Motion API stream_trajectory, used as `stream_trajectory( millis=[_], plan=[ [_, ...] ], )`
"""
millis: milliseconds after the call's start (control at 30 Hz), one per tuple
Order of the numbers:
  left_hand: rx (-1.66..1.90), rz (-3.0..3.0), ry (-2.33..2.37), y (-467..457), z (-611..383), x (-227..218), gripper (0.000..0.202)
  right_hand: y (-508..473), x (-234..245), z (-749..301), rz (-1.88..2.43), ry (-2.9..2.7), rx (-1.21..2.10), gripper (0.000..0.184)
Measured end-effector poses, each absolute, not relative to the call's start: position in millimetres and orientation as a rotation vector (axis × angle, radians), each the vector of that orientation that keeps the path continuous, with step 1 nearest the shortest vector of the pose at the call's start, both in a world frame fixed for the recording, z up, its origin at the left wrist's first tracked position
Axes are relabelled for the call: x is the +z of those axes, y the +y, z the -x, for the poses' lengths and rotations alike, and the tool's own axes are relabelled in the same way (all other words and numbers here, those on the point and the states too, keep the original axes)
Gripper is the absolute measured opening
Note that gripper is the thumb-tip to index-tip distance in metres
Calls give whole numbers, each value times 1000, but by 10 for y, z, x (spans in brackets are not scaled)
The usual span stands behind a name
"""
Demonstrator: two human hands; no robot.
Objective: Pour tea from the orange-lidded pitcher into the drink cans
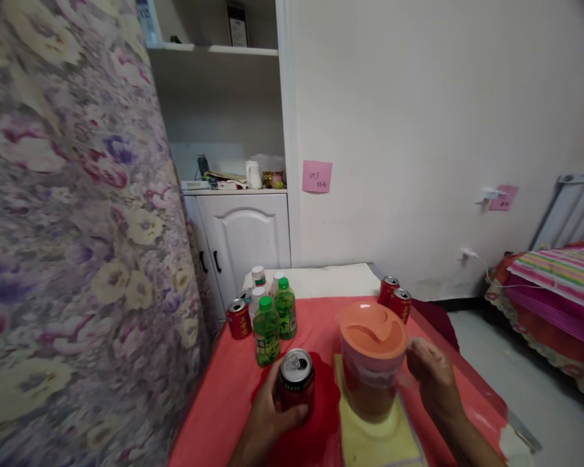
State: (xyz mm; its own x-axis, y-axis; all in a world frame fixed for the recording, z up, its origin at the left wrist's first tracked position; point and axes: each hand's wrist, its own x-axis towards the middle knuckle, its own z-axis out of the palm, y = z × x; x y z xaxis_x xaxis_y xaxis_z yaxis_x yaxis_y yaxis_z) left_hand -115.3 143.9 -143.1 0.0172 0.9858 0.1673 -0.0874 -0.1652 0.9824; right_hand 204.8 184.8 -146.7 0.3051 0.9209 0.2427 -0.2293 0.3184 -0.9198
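My left hand [275, 412] is wrapped round a dark red drink can [296, 386], whose silver top has an opened mouth. The can is upright over a dark red, wavy-edged mat [326, 421]. To its right stands a clear plastic pitcher [370, 389] with an orange lid [372, 329] and brownish liquid inside. My right hand [432, 373] is closed at the pitcher's right side, around its handle, which is mostly hidden by the fingers. Under the pitcher lies a folded yellow cloth [370, 444].
Green-capped bottles [267, 334] and white-capped bottles [258, 275] stand beyond the left hand, beside a red can [239, 319]. Two more red cans [400, 303] stand behind the pitcher. A red cloth [214, 389] covers the table; a floral curtain [78, 227] hangs at left.
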Motion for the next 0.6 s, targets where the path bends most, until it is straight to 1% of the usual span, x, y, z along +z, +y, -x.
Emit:
stream_trajectory(
  millis=[200,400,600],
  plan=[
    [1358,-1250,1078,1460,1148,-1459,98,1827,-1487,-2036,895,-927,916,43],
    [1357,-1267,1069,1439,1138,-1434,92,1806,-1520,-2019,921,-946,872,47],
    [1343,-1250,1064,1435,1108,-1414,94,1746,-1496,-2066,1038,-1064,792,51]
  ],
)
